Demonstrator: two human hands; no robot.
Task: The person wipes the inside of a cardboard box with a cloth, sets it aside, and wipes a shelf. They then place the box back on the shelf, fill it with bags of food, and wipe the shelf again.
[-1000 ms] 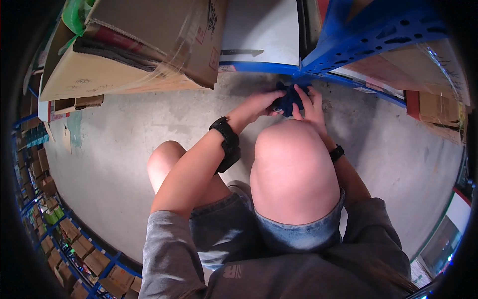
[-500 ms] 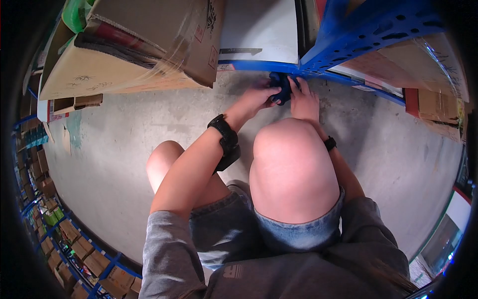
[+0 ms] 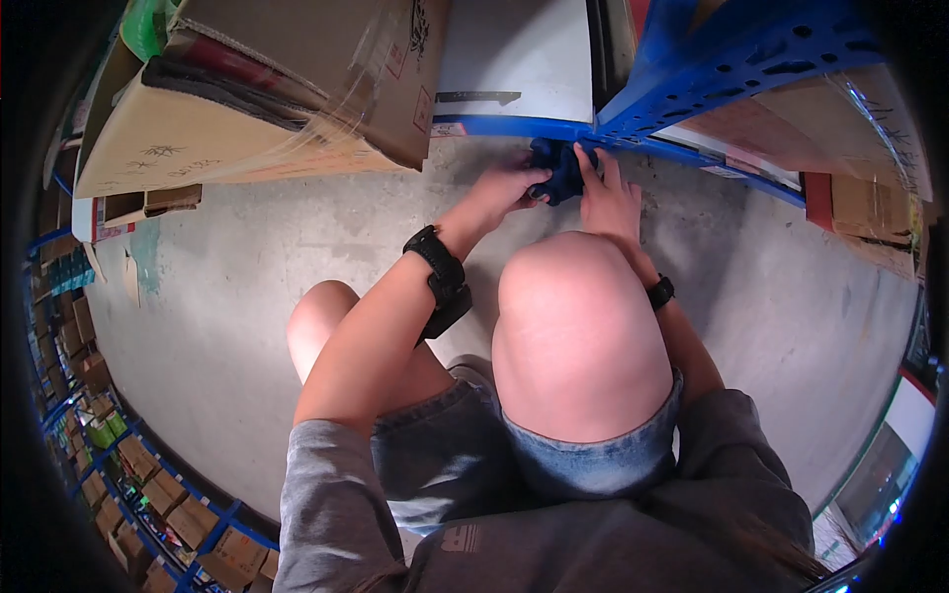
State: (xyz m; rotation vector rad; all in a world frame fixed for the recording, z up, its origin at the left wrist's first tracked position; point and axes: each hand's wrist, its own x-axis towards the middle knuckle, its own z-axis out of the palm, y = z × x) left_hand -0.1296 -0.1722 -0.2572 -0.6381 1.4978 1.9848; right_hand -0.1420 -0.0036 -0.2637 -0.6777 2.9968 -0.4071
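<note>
A dark blue, crumpled thing that looks like cloth is low down at the foot of a blue rack post. My left hand has its thumb and fingers closed on the left side of it. On the opposite side, my right hand rests its index finger against the blue bundle, with the other fingers stretched out and apart. How the bundle is shaped underneath is hidden. Both wrists wear black bands; the left one carries a bulky black device.
Large cardboard boxes stand at the upper left beside a white panel. The blue perforated rack post and its bottom beam rise just beyond my hands. My bent knees are close below them. Shelves of cartons line the lower left.
My right hand has shifted slightly right, its fingers spreading more. The blue bundle has turned or been reshaped a little. My left hand has moved slightly left, still holding it.
</note>
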